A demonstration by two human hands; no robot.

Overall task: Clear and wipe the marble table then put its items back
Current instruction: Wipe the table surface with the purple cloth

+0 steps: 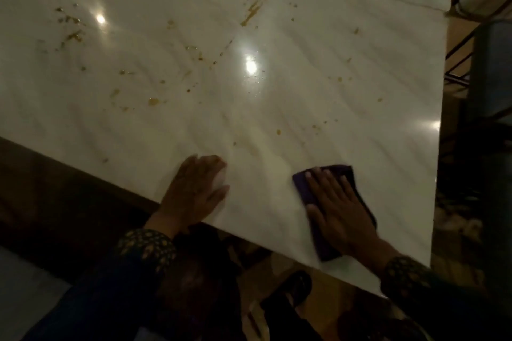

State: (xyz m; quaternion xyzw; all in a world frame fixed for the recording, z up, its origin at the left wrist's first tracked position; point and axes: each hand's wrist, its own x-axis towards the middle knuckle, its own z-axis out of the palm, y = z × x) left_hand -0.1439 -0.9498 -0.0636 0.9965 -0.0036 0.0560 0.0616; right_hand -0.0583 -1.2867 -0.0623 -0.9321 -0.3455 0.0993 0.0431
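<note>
We note the right hand (339, 207) pressing a folded purple cloth (318, 219) flat, fingers straight and spread, near the front edge of the marble table (277, 108), while the left hand (194, 191) rests beside it on the slab with fingers relaxed and holding nothing. Amber stains (250, 12) lie scattered well beyond the cloth. We judge wiping barely begun; overlapping strokes under firm pressure, pulled toward the edge, should lift rather than smear them.

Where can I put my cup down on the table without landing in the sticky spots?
Cleanest is the near strip between the left hand and the cloth under the right hand, and the table's right edge. Yellow splatters dot the middle and far left.
</note>
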